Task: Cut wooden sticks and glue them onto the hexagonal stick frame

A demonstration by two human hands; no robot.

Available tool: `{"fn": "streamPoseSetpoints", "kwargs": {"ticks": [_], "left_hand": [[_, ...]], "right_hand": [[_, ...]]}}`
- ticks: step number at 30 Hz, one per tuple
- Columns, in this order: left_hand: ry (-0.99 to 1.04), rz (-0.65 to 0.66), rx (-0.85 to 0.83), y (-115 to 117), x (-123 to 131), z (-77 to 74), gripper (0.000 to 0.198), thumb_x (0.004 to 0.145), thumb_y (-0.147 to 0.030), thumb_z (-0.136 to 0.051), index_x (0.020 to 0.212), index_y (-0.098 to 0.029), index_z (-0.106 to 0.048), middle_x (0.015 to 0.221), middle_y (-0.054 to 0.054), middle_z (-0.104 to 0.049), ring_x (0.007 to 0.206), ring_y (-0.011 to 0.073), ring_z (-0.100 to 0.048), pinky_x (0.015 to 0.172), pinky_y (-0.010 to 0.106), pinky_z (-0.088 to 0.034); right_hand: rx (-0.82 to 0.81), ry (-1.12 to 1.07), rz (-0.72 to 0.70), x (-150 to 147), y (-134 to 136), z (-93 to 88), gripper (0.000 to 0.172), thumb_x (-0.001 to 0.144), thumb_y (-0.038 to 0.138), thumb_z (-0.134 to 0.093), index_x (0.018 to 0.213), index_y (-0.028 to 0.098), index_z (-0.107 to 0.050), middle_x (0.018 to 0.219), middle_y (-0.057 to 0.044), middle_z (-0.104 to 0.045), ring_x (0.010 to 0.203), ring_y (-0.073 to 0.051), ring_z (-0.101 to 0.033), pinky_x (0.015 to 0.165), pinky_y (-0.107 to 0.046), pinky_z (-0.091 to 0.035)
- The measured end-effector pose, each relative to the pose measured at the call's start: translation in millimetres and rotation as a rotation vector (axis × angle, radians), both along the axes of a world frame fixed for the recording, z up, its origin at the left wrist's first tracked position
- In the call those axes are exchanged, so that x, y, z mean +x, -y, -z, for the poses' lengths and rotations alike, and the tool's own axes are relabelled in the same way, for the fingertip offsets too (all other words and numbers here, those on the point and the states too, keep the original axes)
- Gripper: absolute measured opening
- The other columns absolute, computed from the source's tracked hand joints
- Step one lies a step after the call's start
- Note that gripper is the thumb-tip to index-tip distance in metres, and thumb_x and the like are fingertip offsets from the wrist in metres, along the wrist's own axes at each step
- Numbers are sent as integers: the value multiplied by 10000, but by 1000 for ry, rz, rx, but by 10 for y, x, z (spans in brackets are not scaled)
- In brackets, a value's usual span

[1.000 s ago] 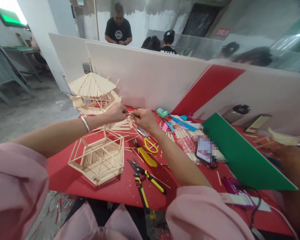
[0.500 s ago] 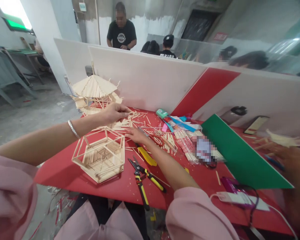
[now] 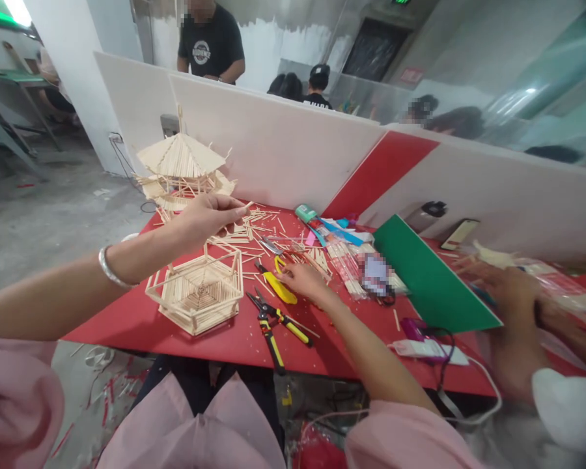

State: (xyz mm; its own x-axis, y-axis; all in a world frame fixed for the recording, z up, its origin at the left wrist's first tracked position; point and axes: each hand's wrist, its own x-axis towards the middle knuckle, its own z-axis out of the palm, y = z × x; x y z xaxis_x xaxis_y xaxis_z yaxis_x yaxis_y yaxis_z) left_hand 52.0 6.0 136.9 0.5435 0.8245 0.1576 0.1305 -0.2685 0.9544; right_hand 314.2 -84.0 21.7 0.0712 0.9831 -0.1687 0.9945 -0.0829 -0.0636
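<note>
My left hand [image 3: 215, 215] is closed in a pinch on a short wooden stick [image 3: 249, 205], above the loose sticks [image 3: 247, 231]. My right hand [image 3: 303, 280] has its fingers curled at the yellow handle of a pair of scissors [image 3: 271, 245], whose blades point away to the left. Just below that hand lies a yellow utility knife [image 3: 282, 290], and nearer to me are pliers [image 3: 271, 326] with black and yellow handles, jaws apart. An open hexagonal stick frame [image 3: 195, 293] with a slatted floor stands on the red table [image 3: 141, 339] below my left forearm.
Behind my left hand rises a stick pavilion model [image 3: 180, 159] with a pointed roof. Packs of sticks [image 3: 344, 264] and a leaning green board [image 3: 427, 273] are to the right. Another person's hands [image 3: 510, 299] work beyond it. A white partition [image 3: 273, 143] bounds the back.
My left hand has lifted slightly, showing a stick in its fingertips. My right hand has moved right from the stick pile to the scissors' handle. The view has shifted a little.
</note>
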Motion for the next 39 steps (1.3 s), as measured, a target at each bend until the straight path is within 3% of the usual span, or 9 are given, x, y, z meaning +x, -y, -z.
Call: {"fn": "streamPoseSetpoints", "kwargs": {"ticks": [4, 8, 10, 13, 16, 19, 24, 31, 39], "left_hand": [[37, 80, -59, 620, -113, 44, 195, 863, -355, -626, 866, -171, -690, 573, -5, -584, 490, 83, -491, 466, 241, -388], [226, 191, -337, 1209, -65, 398, 240, 803, -413, -685, 861, -181, -691, 720, 47, -700, 611, 140, -635, 557, 274, -492], [327, 177, -400, 1400, 16, 577, 260, 813, -430, -675, 880, -179, -688, 768, 70, -726, 679, 162, -671, 636, 304, -533], [356, 119, -259, 1527, 55, 663, 240, 823, -424, -675, 839, -186, -703, 826, 88, -735, 798, 182, -682, 721, 325, -547], [295, 13, -3, 1423, -120, 524, 210, 790, -399, -712, 769, -190, -715, 877, 79, -712, 786, 164, -639, 684, 300, -527], [132, -193, 121, 1119, -439, 330, 197, 835, -372, -658, 774, -188, -698, 652, 9, -629, 576, 102, -534, 532, 242, -445], [-278, -138, 80, 636, -767, 256, 320, 822, -355, -659, 573, -156, -625, 407, -27, -491, 385, 62, -435, 395, 200, -307], [-597, -111, 78, 559, -587, 274, 314, 761, -263, -649, 468, -152, -636, 400, 18, -562, 345, 87, -475, 373, 208, -329], [-706, -96, 87, 578, -501, 304, 329, 747, -186, -616, 419, -154, -614, 362, 17, -550, 333, 96, -498, 409, 219, -369]], "right_hand": [[58, -19, -69, -363, 737, 167, 632, 883, 665, -484, 1307, 207, -589, 1272, -158, -637, 1166, -311, -579, 926, -393, -433], [-61, 51, 31, -615, 1266, 400, 1068, 662, 743, -682, 1496, 153, -371, 1477, -250, -431, 1300, -429, -442, 1016, -532, -359], [-102, 72, 64, -677, 1340, 442, 1087, 665, 691, -714, 1513, 133, -328, 1473, -272, -414, 1307, -432, -427, 1002, -530, -363], [-123, 98, 62, -719, 1329, 420, 980, 724, 533, -715, 1521, 133, -308, 1439, -264, -445, 1280, -404, -451, 975, -494, -381], [-125, 135, 44, -715, 1316, 386, 949, 706, 356, -689, 1530, 118, -282, 1421, -256, -455, 1260, -391, -462, 964, -475, -383], [-139, 136, 20, -659, 1322, 380, 949, 674, 278, -655, 1530, 108, -283, 1363, -250, -490, 1219, -385, -489, 941, -468, -389], [-174, 43, -6, -507, 1303, 350, 944, 680, 297, -616, 1541, 121, -273, 1342, -226, -507, 1231, -379, -493, 948, -438, -392], [-201, -64, 6, -420, 1283, 275, 934, 690, 295, -573, 1548, 108, -256, 1330, -205, -531, 1253, -356, -505, 956, -391, -413], [-90, -105, 91, -373, 1280, 307, 922, 689, 278, -580, 1537, 83, -279, 1297, -214, -553, 1216, -358, -533, 975, -418, -425]]}}
